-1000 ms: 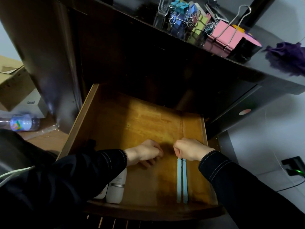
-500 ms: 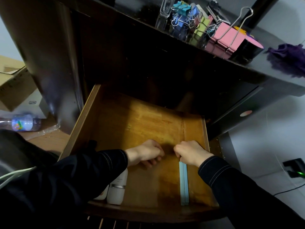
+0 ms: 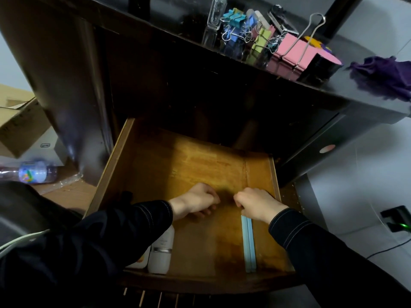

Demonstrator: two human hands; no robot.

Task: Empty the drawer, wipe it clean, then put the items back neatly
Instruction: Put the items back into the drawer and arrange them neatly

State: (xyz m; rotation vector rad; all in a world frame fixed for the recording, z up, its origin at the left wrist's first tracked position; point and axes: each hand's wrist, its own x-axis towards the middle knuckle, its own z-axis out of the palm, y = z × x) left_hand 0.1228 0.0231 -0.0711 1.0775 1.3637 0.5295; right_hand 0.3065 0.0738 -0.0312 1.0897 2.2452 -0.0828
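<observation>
The wooden drawer (image 3: 178, 161) is pulled out below the dark desk. Two pale blue sticks (image 3: 249, 245) lie side by side along the drawer's right part, running toward the front edge. My right hand (image 3: 255, 203) has curled fingers on their far ends. My left hand (image 3: 198, 202) is inside the drawer just left of it, fingers curled under; what it holds, if anything, is hidden. A white bottle (image 3: 161, 252) lies at the front left under my left sleeve, with another white container (image 3: 140, 261) beside it.
On the desk top stand several coloured binder clips (image 3: 249, 30), a big pink clip (image 3: 289, 54), a clear vial (image 3: 214, 16) and a dark tape roll (image 3: 320, 67). A purple cloth (image 3: 384, 76) lies at the right. Left are a cardboard box (image 3: 15, 125) and a plastic bottle (image 3: 33, 174).
Both hands stay almost in place over the drawer bottom. The blue sticks have shifted slightly under my right hand; the view has tilted a little.
</observation>
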